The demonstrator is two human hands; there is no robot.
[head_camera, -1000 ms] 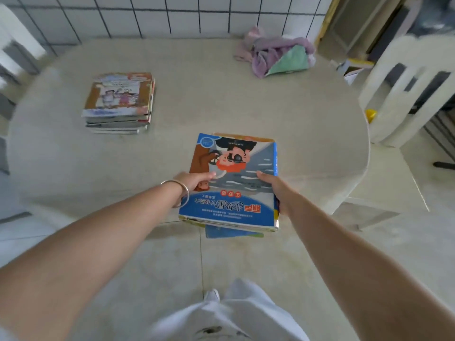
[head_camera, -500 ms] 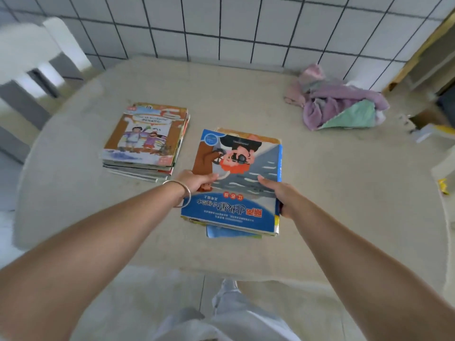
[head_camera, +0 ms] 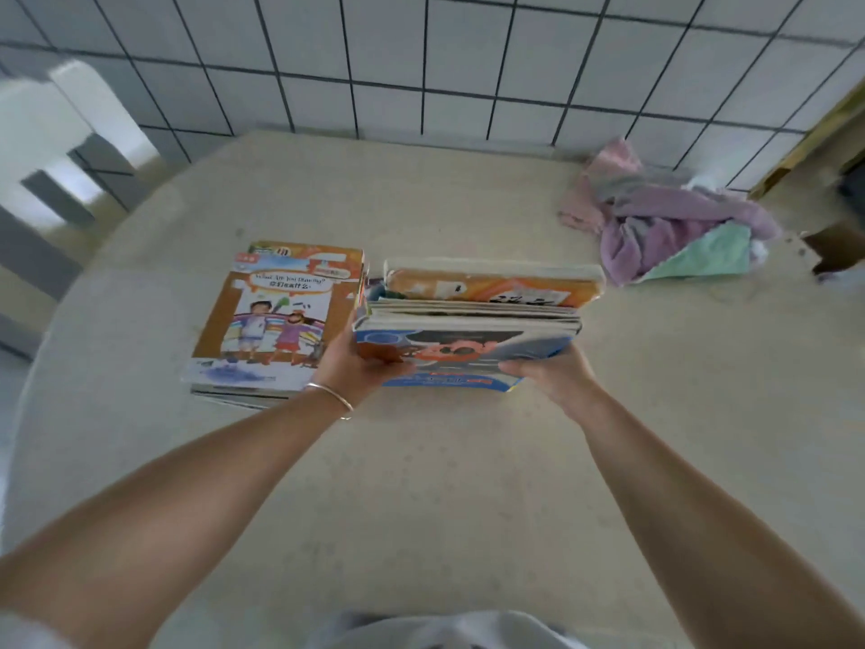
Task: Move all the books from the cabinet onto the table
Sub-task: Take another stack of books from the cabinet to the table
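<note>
Over the beige counter, the left hand and right hand each clasped a side of a tilted bundle of books, just beside a flat stack whose cover read "What Are You Drawing?".

1. Soft, even daylight; the table shows only faint shadows.
2. Motion blur smears the books and the chair.
3. Wide-angle distortion bends the wall tiles at the edges.
</note>
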